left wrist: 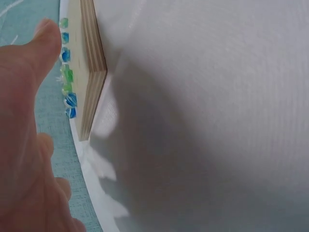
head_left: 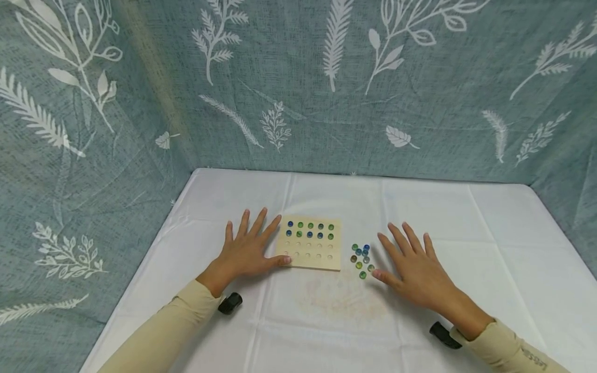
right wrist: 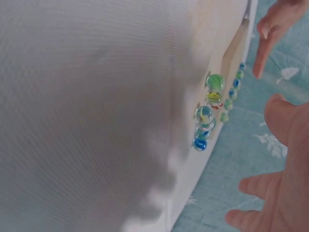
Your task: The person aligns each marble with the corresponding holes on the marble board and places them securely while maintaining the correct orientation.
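the person wears long, close-fitting sleeves in a pale cream-beige. the left sleeve (head_left: 163, 331) is plain and ends at the wrist. the right sleeve (head_left: 508, 347) carries a small line of dark lettering near the cuff, too small to read. a small black device is strapped under each wrist: one on the left (head_left: 230, 303), one on the right (head_left: 443, 334). both hands are bare.

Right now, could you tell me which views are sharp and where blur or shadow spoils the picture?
Head view: evenly lit and sharp, board and marbles clear, straight edges bowed. Left wrist view: the left hand is a close blur, with a broad grey shadow on the cloth. Right wrist view: soft throughout, marbles slightly blurred, right hand out of focus.
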{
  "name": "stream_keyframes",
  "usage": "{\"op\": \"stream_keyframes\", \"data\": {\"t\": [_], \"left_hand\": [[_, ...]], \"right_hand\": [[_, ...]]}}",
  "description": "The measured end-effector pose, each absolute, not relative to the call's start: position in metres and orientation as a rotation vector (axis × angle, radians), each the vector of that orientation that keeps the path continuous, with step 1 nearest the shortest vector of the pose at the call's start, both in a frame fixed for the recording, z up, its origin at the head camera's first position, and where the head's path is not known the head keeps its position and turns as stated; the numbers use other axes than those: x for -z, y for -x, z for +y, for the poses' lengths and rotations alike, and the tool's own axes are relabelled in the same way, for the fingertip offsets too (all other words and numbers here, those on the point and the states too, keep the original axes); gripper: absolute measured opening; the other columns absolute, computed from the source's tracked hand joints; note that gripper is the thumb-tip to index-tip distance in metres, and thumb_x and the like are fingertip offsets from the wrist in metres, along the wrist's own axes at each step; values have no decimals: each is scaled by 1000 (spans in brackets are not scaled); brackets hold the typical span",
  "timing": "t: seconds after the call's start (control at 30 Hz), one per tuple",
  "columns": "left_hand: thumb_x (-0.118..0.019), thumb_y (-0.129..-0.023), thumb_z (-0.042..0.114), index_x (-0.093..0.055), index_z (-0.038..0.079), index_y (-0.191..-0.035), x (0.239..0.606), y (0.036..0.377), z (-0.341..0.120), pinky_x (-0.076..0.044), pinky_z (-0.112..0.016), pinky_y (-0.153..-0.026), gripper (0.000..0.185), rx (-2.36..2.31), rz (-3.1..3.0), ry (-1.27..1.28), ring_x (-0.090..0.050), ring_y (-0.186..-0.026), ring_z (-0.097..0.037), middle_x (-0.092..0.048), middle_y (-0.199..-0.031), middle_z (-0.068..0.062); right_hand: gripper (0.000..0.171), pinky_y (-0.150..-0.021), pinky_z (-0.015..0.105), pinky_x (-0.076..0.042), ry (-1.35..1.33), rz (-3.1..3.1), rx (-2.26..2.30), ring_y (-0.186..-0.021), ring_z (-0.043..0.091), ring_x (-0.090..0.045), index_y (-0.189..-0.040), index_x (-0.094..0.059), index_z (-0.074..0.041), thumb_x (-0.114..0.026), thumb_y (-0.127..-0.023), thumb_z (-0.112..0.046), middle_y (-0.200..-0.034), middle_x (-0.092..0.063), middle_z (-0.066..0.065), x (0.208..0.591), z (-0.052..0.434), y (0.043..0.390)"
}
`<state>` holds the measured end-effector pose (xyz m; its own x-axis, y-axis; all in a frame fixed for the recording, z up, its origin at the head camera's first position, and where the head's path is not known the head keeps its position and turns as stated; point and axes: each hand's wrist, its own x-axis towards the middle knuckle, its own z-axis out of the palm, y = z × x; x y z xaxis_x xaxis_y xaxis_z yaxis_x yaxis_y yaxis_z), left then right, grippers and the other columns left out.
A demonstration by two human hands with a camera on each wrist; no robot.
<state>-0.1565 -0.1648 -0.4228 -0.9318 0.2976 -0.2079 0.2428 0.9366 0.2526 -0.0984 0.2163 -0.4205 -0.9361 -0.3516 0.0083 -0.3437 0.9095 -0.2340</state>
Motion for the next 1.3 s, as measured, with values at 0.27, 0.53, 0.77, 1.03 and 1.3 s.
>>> {"op": "stream_keyframes", "data": {"t": [0.27,0.53,0.77,1.03,1.3], "left_hand": [[-59,-88,80,-15,29,-169,428,165,-167,2,-80,-121,105,-311,2829,-419,10,-162,-48,0,-178,-11],[-60,-89,78,-15,29,-169,425,168,-170,3,-80,-120,104,-320,2793,-413,10,-162,-49,-1,-178,-12],[-60,-91,75,-14,31,-169,424,171,-169,4,-80,-120,101,-345,2736,-401,10,-161,-49,0,-178,-11],[-61,-90,76,-16,32,-169,427,172,-169,3,-82,-119,102,-358,2684,-392,10,-161,-51,1,-178,-11],[-59,-89,79,-16,35,-168,430,178,-169,4,-83,-118,101,-342,2649,-382,12,-161,-50,3,-178,-10]], "right_hand": [[81,-122,76,-8,568,3040,352,-162,46,-11,-164,-36,-15,-58,-101,-61,-174,-21,16,422,217,99],[79,-123,76,-7,597,3032,379,-162,46,-11,-164,-36,-17,-57,-101,-60,-174,-21,16,423,213,103],[77,-122,76,-9,599,3035,366,-161,46,-13,-163,-38,-17,-60,-101,-56,-173,-24,16,426,213,103],[74,-122,77,-10,618,3029,372,-161,46,-15,-162,-40,-19,-61,-101,-55,-173,-25,15,427,215,103],[72,-121,77,-9,636,3027,369,-161,46,-15,-162,-40,-21,-60,-102,-56,-173,-26,15,426,217,108]]}}
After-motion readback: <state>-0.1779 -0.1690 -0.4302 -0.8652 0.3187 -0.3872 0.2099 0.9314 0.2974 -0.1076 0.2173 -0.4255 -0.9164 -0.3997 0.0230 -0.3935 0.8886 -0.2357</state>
